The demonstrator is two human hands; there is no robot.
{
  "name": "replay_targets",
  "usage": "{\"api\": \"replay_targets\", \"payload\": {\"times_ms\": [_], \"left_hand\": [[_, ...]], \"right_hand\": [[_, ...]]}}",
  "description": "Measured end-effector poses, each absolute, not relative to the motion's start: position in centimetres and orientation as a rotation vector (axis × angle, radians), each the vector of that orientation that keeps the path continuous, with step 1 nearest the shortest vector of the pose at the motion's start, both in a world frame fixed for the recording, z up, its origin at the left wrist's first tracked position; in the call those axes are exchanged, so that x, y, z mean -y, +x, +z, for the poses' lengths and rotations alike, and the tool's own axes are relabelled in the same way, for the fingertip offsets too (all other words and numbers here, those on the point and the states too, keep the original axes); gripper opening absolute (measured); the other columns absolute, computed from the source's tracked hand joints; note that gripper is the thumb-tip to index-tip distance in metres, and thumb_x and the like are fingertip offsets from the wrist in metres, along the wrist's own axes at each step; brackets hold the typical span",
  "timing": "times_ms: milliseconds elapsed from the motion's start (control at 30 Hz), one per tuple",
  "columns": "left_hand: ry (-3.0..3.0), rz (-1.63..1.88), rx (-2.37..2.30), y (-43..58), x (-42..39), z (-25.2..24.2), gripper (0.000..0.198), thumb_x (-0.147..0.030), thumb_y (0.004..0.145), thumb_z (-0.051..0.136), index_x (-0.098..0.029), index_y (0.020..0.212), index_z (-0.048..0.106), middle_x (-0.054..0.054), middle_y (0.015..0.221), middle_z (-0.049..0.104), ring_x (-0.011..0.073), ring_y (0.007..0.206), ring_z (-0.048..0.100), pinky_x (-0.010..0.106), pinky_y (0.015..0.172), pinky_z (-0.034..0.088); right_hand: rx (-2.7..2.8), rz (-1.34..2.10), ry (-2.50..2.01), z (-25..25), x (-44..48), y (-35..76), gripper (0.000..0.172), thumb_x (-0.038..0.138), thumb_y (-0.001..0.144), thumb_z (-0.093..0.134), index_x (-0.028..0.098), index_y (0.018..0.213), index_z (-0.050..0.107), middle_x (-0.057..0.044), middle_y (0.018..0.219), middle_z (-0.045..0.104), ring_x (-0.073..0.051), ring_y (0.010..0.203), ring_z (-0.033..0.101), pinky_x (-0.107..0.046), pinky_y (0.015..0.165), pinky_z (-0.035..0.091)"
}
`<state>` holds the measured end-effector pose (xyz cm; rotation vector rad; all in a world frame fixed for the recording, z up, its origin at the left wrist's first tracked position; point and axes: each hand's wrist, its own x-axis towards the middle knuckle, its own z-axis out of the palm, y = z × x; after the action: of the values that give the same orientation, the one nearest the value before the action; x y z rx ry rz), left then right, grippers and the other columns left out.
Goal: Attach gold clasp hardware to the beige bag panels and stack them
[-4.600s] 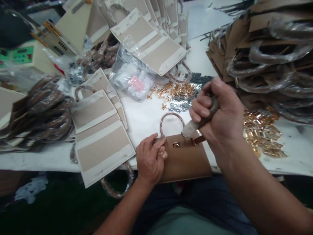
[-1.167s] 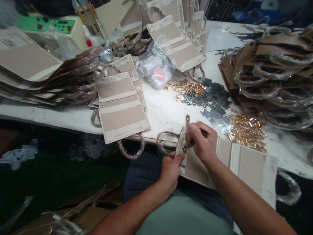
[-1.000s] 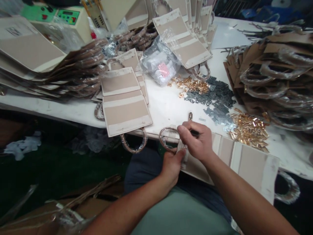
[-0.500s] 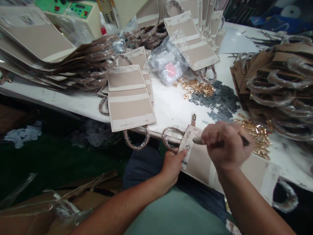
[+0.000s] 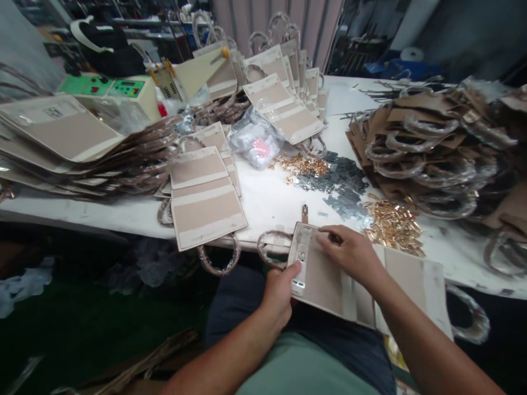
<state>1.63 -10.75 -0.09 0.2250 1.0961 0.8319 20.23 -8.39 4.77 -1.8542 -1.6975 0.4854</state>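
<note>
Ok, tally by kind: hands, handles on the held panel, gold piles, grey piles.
Hands: 2 (left hand, right hand)
Handles on the panel: 2 (left handle, right handle)
Gold piles: 2 (far gold pile, near gold pile)
Grey pile: 1
Total: 7

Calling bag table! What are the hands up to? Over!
Left hand gripping unfolded handbag panel by its edge, thumb on top. Right hand over panel, dark tool mostly hidden in its grasp. Gold metal fittings piled beyond panel, not between hands.

The white table (image 5: pixel 263 192) stands with its front edge above a dark green floor (image 5: pixel 164 312). Behind the far edge: 1 ribbed, pale pink panel (image 5: pixel 323 27). Left of the panel: loaded shelves (image 5: pixel 158 35). Background lighting: dim.
</note>
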Motion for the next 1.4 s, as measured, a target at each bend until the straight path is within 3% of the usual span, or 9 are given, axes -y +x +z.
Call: {"api": "replay_targets", "payload": {"times_ms": [133, 267, 400, 500, 600, 800, 1000, 1133, 1400], "left_hand": [[0.271, 0.712, -1.102, 0.7, 10.9, 0.3, 0.048, -0.041, 0.066, 0.092, -0.006, 0.095, 0.078, 0.016, 0.084, 0.080, 0.0275, 0.075, 0.076, 0.031, 0.064, 0.057], [0.612, 0.723, -1.196, -2.2, 11.8, 0.4, 0.060, -0.055, 0.076, 0.085, -0.011, 0.115, 0.072, 0.016, 0.103, 0.079, 0.0306, 0.092, 0.076, 0.034, 0.070, 0.060], [1.307, 1.142, -1.564, -5.3, 12.0, 1.4, 0.057, -0.049, 0.090, 0.072, -0.019, 0.137, 0.058, 0.016, 0.133, 0.067, 0.0307, 0.120, 0.067, 0.042, 0.092, 0.060], [2.047, 1.148, -1.457, -5.2, 10.0, 2.4, 0.055, -0.034, 0.097, 0.065, -0.022, 0.148, 0.052, 0.015, 0.150, 0.058, 0.0321, 0.140, 0.055, 0.053, 0.117, 0.046], [2.531, 0.735, -1.132, -3.4, 6.6, 2.6, 0.057, -0.030, 0.097, 0.063, -0.021, 0.152, 0.052, 0.013, 0.156, 0.057, 0.0329, 0.151, 0.046, 0.058, 0.127, 0.034], [2.678, 0.275, -1.082, -1.8, 3.0, 2.3, 0.057, -0.035, 0.100, 0.061, -0.018, 0.154, 0.052, 0.011, 0.163, 0.050, 0.0287, 0.149, 0.048, 0.054, 0.127, 0.033], [2.741, 0.170, -1.075, -2.0, 2.7, 3.4, 0.055, -0.041, 0.103, 0.058, -0.023, 0.154, 0.052, 0.008, 0.163, 0.051, 0.0294, 0.144, 0.050, 0.053, 0.113, 0.044], [2.773, 0.161, -1.051, -2.0, 2.2, 3.2, 0.055, -0.044, 0.104, 0.056, -0.023, 0.154, 0.051, 0.007, 0.161, 0.053, 0.0294, 0.140, 0.051, 0.053, 0.109, 0.044], [2.852, 0.199, -1.017, -2.4, 1.9, 2.4, 0.056, -0.048, 0.107, 0.048, -0.021, 0.156, 0.047, 0.008, 0.160, 0.053, 0.0290, 0.138, 0.049, 0.051, 0.107, 0.041]], "right_hand": [[1.892, 0.354, -2.027, 2.8, 8.7, 19.4, 0.028, 0.038, 0.101, 0.062, 0.032, 0.124, 0.076, -0.004, 0.109, 0.074, -0.025, 0.090, 0.071, -0.033, 0.071, 0.048], [1.908, 0.244, -2.189, 2.5, 8.8, 18.0, 0.027, 0.042, 0.106, 0.057, 0.036, 0.127, 0.073, -0.002, 0.111, 0.073, -0.021, 0.085, 0.070, -0.031, 0.064, 0.040], [1.923, 0.223, -2.221, 2.7, 8.5, 17.6, 0.025, 0.043, 0.109, 0.053, 0.033, 0.115, 0.075, -0.001, 0.107, 0.072, -0.021, 0.091, 0.070, -0.030, 0.063, 0.035], [1.908, 0.208, -2.208, 2.5, 8.3, 17.6, 0.024, 0.040, 0.110, 0.051, 0.032, 0.112, 0.074, -0.001, 0.107, 0.072, -0.021, 0.092, 0.070, -0.031, 0.063, 0.033], [1.889, 0.214, -2.197, 2.4, 8.4, 17.5, 0.024, 0.038, 0.110, 0.050, 0.032, 0.112, 0.073, -0.001, 0.107, 0.073, -0.020, 0.090, 0.070, -0.031, 0.063, 0.033], [1.864, 0.208, -2.188, 2.3, 8.6, 17.1, 0.018, 0.033, 0.106, 0.055, 0.028, 0.101, 0.072, -0.002, 0.103, 0.072, -0.021, 0.090, 0.069, -0.032, 0.065, 0.034], [1.928, 0.207, -2.225, 1.9, 9.0, 16.0, 0.018, 0.028, 0.104, 0.053, 0.025, 0.112, 0.069, -0.006, 0.107, 0.070, -0.023, 0.090, 0.069, -0.033, 0.068, 0.039], [1.916, 0.244, -2.269, 1.9, 9.0, 15.2, 0.025, 0.026, 0.103, 0.053, 0.023, 0.123, 0.067, -0.008, 0.114, 0.069, -0.024, 0.092, 0.070, -0.033, 0.071, 0.043], [1.984, 0.257, -2.254, 2.3, 8.6, 15.1, 0.023, 0.025, 0.099, 0.057, 0.022, 0.119, 0.068, -0.007, 0.115, 0.069, -0.025, 0.092, 0.072, -0.034, 0.072, 0.047]]}}
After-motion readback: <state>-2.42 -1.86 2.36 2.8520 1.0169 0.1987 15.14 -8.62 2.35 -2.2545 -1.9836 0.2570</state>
